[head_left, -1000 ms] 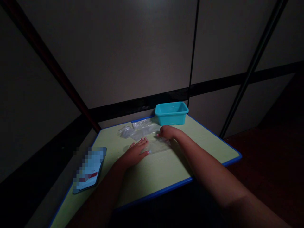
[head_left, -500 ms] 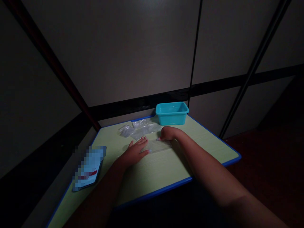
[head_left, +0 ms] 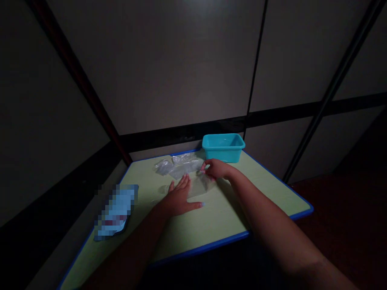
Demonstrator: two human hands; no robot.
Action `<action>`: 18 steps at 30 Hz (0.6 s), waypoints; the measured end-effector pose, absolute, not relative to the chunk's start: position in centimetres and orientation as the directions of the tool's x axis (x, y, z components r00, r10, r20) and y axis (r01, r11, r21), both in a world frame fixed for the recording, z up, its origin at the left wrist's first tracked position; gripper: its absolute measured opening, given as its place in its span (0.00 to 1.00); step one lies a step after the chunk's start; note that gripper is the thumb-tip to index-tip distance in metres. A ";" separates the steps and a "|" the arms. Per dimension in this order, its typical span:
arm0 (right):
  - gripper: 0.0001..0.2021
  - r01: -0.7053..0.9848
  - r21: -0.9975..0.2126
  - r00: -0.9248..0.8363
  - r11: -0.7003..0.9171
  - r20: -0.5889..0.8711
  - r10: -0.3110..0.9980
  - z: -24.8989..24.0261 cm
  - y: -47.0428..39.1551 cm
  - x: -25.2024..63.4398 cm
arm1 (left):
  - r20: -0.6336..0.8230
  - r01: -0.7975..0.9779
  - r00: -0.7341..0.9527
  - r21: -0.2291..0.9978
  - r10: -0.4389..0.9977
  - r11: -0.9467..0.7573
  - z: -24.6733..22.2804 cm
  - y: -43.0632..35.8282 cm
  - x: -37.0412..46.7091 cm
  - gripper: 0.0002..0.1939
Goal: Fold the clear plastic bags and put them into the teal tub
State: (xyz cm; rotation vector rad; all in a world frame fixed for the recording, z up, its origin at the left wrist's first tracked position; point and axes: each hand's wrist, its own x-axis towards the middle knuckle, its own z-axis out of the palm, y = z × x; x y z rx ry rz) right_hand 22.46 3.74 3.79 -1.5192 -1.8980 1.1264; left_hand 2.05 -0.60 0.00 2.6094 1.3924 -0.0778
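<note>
A clear plastic bag (head_left: 198, 188) lies on the pale green table (head_left: 223, 217). My left hand (head_left: 179, 198) rests flat on the left part of the bag, its fingers spread and the thumb pointing right. At the bag's right side, my right hand (head_left: 214, 168) pinches its edge between thumb and fingertips and holds it slightly raised. More clear plastic bags (head_left: 184, 164), some crumpled, lie just behind both hands.
A turquoise plastic basket (head_left: 223, 154) stands at the table's back edge, beyond my right hand. A flat blue-and-white item (head_left: 116, 211), partly pixelated, lies at the left edge. Dark panels rise behind the table.
My right hand has lifted the right edge of the bag and turned it leftward. My left thumb has spread away from the fingers. The whole view has shifted slightly.
</note>
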 end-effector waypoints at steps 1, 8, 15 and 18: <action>0.06 0.504 -0.862 -0.297 0.060 -0.108 0.949 3.6 3.9 22.5 | -0.127 0.823 0.566 0.143 0.815 -0.549 0.0 -0.6 2.0 0.54; 0.03 0.142 -0.989 -0.294 -0.037 -0.078 0.953 3.4 4.1 22.2 | -0.016 0.872 0.478 0.133 0.878 -0.472 -0.1 -1.0 2.5 0.53; 0.14 -0.142 -0.980 -0.385 -0.143 -0.078 0.920 3.9 3.2 20.6 | 0.088 0.919 0.349 0.166 0.933 -0.359 -0.3 -1.7 4.3 0.41; 0.12 -0.172 -0.976 -0.391 -0.131 -0.055 0.919 3.6 3.1 20.2 | 0.072 0.905 0.351 0.228 0.933 -0.358 -0.2 -1.7 4.3 0.31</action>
